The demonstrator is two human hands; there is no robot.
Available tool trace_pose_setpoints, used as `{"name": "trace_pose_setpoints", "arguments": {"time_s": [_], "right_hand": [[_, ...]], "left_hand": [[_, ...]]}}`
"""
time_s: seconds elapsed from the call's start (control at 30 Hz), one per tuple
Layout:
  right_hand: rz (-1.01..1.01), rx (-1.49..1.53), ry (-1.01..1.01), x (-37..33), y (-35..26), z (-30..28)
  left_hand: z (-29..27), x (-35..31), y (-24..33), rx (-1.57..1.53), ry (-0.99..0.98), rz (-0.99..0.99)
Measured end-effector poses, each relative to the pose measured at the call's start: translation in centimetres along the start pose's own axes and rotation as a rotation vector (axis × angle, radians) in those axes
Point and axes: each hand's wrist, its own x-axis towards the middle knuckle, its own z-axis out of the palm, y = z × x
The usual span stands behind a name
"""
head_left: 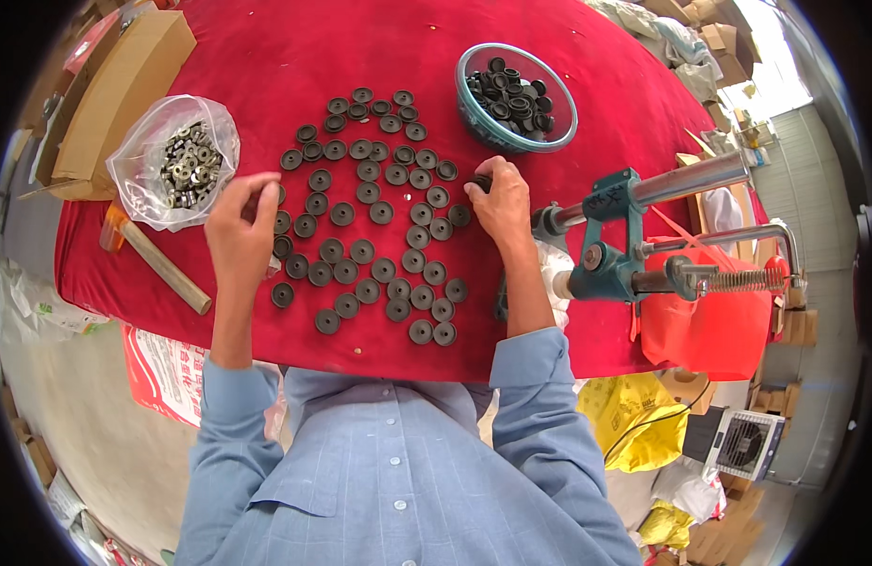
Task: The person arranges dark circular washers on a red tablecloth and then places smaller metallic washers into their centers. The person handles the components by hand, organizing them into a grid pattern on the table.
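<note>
At the right border of a spread of black discs (341, 214), my right hand (498, 200) is closed in a pinch, thumb and fingertips gripping a dark round piece (481, 182) just above the red cloth (294, 57). My left hand (243, 219), at the opposite border, is half curled, thumb and forefinger close together; I cannot tell whether anything lies between them. The discs lie flat and loosely grouped between my hands, some touching, others apart. Beyond my right hand stands a clear bowl (521, 144) with a bluish rim, holding black caps (519, 99). To its right, near my right forearm, is a green hand press (610, 217) with a steel shaft and a spring, a red bag (709, 325) beside it. Beyond my left hand lie an open plastic bag (139, 162) of small metal parts (192, 160), a rod-like handle (169, 269) and, farther out, a cardboard box (124, 106).
</note>
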Motion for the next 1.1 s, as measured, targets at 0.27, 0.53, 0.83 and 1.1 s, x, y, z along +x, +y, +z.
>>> {"name": "trace_pose_setpoints", "arguments": {"time_s": [0.27, 0.53, 0.83, 1.1], "right_hand": [[-0.042, 0.043, -0.141, 2.0, -3.3, 1.2], [-0.027, 0.094, -0.099, 2.3, -3.7, 0.6], [-0.296, -0.117, 0.583, 8.1, -6.0, -6.7], [-0.341, 0.103, 0.209, 4.5, -7.7, -1.6]], "left_hand": [[-3.6, -11.5, -3.0, 0.071, 0.127, 0.032], [-3.7, -14.8, -2.9, 0.085, 0.125, 0.010], [-3.3, -14.6, -3.3, 0.063, 0.090, 0.065], [-3.1, -14.4, -3.4, 0.049, 0.087, 0.118]]}}
